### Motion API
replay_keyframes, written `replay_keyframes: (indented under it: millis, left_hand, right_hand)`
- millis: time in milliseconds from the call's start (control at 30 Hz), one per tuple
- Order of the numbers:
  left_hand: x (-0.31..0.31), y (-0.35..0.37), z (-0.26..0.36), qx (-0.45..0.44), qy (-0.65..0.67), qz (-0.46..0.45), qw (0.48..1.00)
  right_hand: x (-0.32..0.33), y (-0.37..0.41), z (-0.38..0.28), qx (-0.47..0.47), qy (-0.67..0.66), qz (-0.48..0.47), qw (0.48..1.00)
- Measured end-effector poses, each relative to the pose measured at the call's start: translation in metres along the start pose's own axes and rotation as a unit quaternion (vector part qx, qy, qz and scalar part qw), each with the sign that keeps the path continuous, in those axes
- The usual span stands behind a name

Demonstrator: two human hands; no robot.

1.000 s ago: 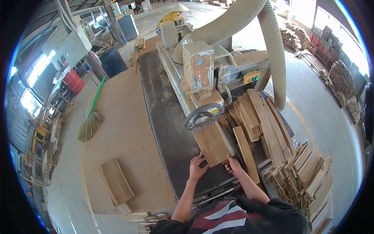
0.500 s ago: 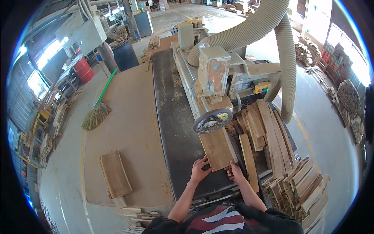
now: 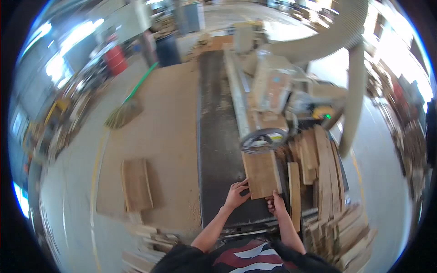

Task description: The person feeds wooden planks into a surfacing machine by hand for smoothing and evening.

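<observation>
A flat wooden board (image 3: 262, 176) lies on the dark machine table (image 3: 218, 168), its far end passing under the handwheel (image 3: 264, 140) of a woodworking machine. At the board's near left corner, my left hand (image 3: 236, 194) grips the edge, fingers along the side and thumb at the near end. My right hand (image 3: 276, 204) holds the near right corner, thumb up and the other fingers curled. Just right of the board is a narrow wood strip (image 3: 294, 193).
Several stacked planks (image 3: 325, 173) lie right of the machine, with more offcuts (image 3: 341, 236) below. A short board (image 3: 137, 185) rests on the brown panel (image 3: 173, 132) to my left. A green-handled broom (image 3: 123, 116) lies farther off. A thick hose (image 3: 353, 104) hangs at the right.
My view has turned, so the machine sits farther right and the picture is blurred. Both hands keep hold of the board, which shows no clear movement relative to the handwheel.
</observation>
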State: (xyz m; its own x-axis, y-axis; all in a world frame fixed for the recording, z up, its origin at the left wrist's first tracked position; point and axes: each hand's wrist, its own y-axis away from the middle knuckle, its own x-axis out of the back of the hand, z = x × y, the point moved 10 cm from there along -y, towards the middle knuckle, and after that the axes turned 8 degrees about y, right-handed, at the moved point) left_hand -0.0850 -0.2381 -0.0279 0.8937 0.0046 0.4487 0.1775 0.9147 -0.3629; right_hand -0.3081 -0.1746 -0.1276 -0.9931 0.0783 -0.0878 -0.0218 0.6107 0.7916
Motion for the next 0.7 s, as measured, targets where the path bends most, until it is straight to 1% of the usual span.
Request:
replay_keyframes:
  millis: [67,100,133,167,233,267,300,333,367,400,433,467,500,567,600,633,700]
  left_hand:
    - [0.013,-0.002,0.008,-0.005,-0.046,0.064,0.997]
    - [0.022,-0.003,0.018,-0.006,-0.078,0.109,0.991]
    - [0.018,-0.005,0.028,-0.009,-0.092,0.061,0.994]
    - [0.013,-0.005,0.032,-0.007,-0.102,0.013,0.995]
    - [-0.009,-0.001,0.024,-0.004,-0.169,-0.001,0.986]
    - [-0.002,0.007,0.007,0.031,-0.182,0.028,0.982]
    - [-0.014,0.01,-0.004,0.02,-0.208,0.001,0.978]
    - [-0.028,0.01,-0.014,0.001,-0.23,-0.032,0.973]
    - [-0.041,0.008,-0.039,0.013,-0.228,-0.021,0.973]
    - [-0.045,0.009,-0.044,-0.043,-0.227,0.048,0.972]
    - [-0.047,0.018,-0.038,-0.1,-0.224,0.114,0.963]
    - [-0.031,0.013,-0.021,-0.043,-0.168,0.037,0.984]
    - [-0.027,0.016,-0.014,-0.041,-0.165,0.032,0.985]
    - [-0.016,0.018,0.001,-0.063,-0.171,0.07,0.981]
    - [-0.013,0.014,0.008,-0.041,-0.176,0.031,0.983]
    - [-0.012,0.015,0.018,-0.051,-0.175,0.023,0.983]
    - [-0.003,0.011,0.024,-0.032,-0.19,0.019,0.981]
  right_hand:
    - [0.003,-0.006,0.001,0.023,-0.036,0.004,0.999]
    - [0.005,-0.01,0.004,0.022,0.012,0.025,0.999]
    - [0.004,-0.011,0.0,0.026,0.063,0.042,0.997]
    - [-0.013,-0.007,-0.011,0.024,0.126,0.003,0.992]
    - [-0.056,0.03,-0.04,0.096,0.175,-0.058,0.978]
    - [-0.091,0.049,-0.038,0.085,0.209,-0.088,0.97]
    - [-0.142,0.081,-0.071,0.235,0.257,-0.134,0.928]
    - [-0.189,0.125,-0.1,0.381,0.286,-0.175,0.861]
    - [-0.229,0.179,-0.116,0.453,0.329,-0.249,0.79]
    - [-0.262,0.231,-0.127,0.517,0.362,-0.314,0.71]
    - [-0.284,0.258,-0.127,0.491,0.343,-0.404,0.691]
    - [-0.301,0.278,-0.124,0.463,0.317,-0.488,0.668]
    - [-0.313,0.279,-0.127,0.461,0.315,-0.485,0.673]
    - [-0.329,0.304,-0.104,0.48,0.382,-0.598,0.516]
    - [-0.332,0.298,-0.093,0.473,0.427,-0.592,0.493]
    - [-0.33,0.29,-0.089,0.48,0.425,-0.583,0.499]
    - [-0.319,0.247,-0.068,0.42,0.519,-0.517,0.536]
